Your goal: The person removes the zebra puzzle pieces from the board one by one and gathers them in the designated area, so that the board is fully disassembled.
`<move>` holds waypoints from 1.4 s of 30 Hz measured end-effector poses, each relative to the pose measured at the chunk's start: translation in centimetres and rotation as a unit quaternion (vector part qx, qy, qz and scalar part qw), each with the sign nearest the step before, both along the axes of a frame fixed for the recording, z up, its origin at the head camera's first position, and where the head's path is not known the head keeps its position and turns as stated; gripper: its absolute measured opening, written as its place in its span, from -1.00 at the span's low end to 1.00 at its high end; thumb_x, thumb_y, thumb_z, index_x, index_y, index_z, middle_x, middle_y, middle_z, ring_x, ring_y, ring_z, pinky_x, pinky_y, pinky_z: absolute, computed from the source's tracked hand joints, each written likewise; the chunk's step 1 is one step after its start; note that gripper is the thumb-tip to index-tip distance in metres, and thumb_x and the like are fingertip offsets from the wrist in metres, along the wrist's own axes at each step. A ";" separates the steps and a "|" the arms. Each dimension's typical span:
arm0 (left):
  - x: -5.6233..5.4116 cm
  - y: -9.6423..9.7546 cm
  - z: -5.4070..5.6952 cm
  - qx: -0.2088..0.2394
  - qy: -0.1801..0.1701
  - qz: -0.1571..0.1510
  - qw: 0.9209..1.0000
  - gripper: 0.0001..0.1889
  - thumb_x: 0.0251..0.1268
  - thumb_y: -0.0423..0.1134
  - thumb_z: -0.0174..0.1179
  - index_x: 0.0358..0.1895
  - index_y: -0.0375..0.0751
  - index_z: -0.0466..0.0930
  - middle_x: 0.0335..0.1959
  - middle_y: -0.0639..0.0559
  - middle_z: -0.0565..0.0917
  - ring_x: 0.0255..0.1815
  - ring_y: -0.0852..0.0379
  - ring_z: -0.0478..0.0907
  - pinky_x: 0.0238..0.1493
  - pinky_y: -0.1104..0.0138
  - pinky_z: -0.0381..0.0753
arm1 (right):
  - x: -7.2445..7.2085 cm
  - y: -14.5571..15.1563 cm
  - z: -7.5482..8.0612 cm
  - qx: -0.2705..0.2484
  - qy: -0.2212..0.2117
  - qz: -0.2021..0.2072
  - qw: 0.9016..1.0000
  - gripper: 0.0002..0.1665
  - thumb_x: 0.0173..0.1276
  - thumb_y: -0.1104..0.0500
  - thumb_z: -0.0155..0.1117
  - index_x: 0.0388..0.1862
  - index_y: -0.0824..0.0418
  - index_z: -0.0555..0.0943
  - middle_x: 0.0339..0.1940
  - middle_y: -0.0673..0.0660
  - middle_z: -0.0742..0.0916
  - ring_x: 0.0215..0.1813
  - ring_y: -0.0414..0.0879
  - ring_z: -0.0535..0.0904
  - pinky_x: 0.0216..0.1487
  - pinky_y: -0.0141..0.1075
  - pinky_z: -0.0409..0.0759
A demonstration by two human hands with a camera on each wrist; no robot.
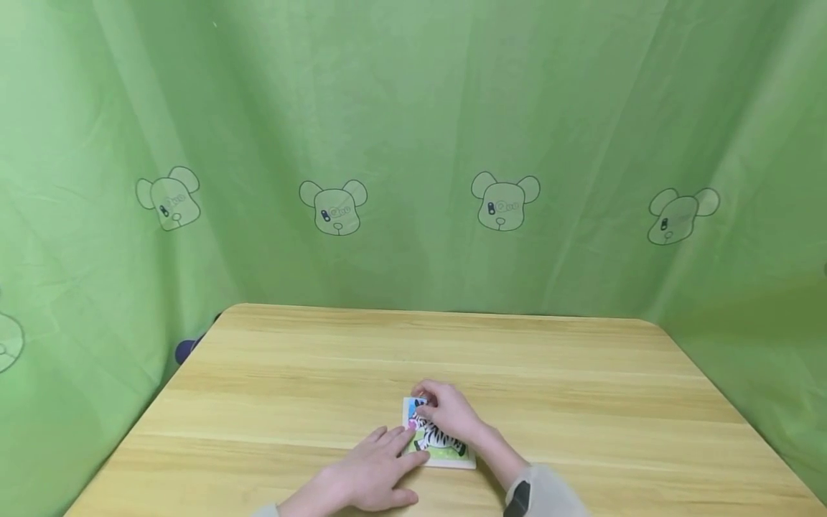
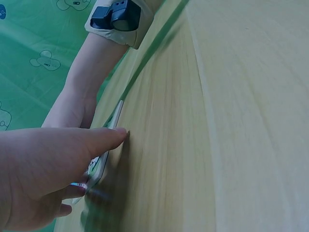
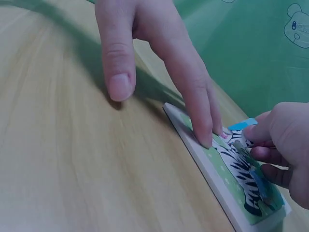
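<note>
A small zebra picture puzzle (image 1: 446,452) with a white rim lies flat near the front of the table. My left hand (image 1: 377,470) has its fingers extended, and the fingertips rest on the left and lower part of the puzzle. Bent over its upper part, my right hand (image 1: 449,413) pinches a puzzle piece (image 3: 244,124) with a blue edge, which sits tilted at the board in the right wrist view. That hand covers the puzzle's upper right. In the left wrist view, the left hand (image 2: 48,169) hides most of the board, which shows edge-on.
The wood-grain table (image 1: 291,359) stretches out beyond and to both sides of the puzzle. Green curtains (image 1: 413,108) printed with bear heads hang behind it and at its sides. A dark purple object (image 1: 184,350) shows past the table's left edge.
</note>
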State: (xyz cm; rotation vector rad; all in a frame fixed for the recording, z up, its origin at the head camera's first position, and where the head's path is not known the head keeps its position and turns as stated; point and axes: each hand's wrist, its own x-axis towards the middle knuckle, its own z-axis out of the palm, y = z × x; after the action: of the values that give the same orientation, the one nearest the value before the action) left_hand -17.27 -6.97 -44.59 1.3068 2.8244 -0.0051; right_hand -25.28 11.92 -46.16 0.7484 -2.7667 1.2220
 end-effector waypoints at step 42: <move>0.2 -0.1 0.1 0.003 -0.036 0.015 0.999 -0.34 0.26 0.24 -0.06 0.40 0.12 0.18 0.44 -0.12 0.08 0.42 -0.03 0.05 0.36 0.09 0.13 | -2.4 11.2 -0.6 0.046 -0.043 -0.190 0.980 -0.78 0.09 0.30 0.29 -0.25 0.35 0.64 -0.43 0.04 0.62 -0.30 -0.10 0.51 -0.17 -0.16 0.54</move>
State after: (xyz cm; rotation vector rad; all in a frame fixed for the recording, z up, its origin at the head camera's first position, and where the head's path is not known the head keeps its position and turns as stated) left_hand -17.06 -7.10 -44.51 1.2379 2.7858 0.0494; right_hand -27.69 23.14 -46.81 0.1554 -2.8660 1.0788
